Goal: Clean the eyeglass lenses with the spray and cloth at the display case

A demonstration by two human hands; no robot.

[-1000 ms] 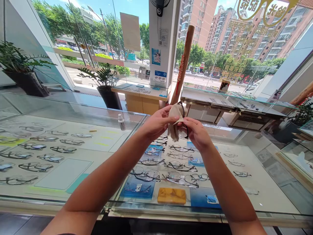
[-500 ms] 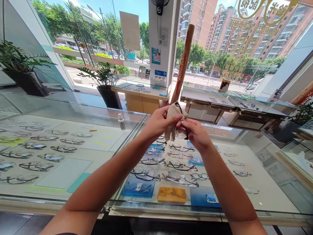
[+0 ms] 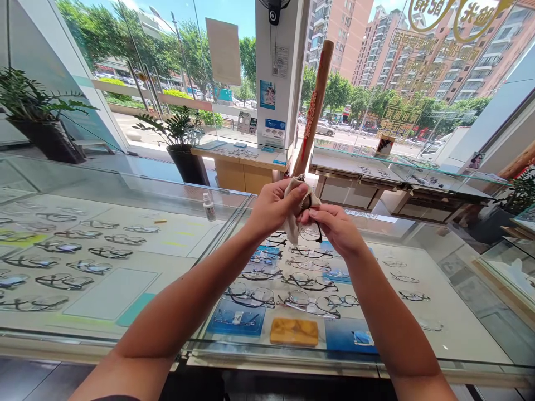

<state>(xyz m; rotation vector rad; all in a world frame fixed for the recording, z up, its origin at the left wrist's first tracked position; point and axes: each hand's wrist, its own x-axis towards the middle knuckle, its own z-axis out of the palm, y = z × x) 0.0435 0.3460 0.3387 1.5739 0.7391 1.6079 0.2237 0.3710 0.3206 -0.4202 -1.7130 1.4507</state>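
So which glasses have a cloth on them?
The dark-rimmed pair held between left hand and right hand, partly covered by pale cloth; the others nearby lie in the display case.

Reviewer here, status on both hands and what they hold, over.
Left hand pinching beige cloth; right hand gripping dark-framed glasses. Cloth partly hides the glasses. Small white plastic bottle stands clear, left of both hands.

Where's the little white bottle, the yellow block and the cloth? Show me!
White bottle (image 3: 209,211): head view, middle of its body.
Yellow block (image 3: 293,332): head view, middle of its top.
Cloth (image 3: 292,227): head view, the part hanging below the fingers.
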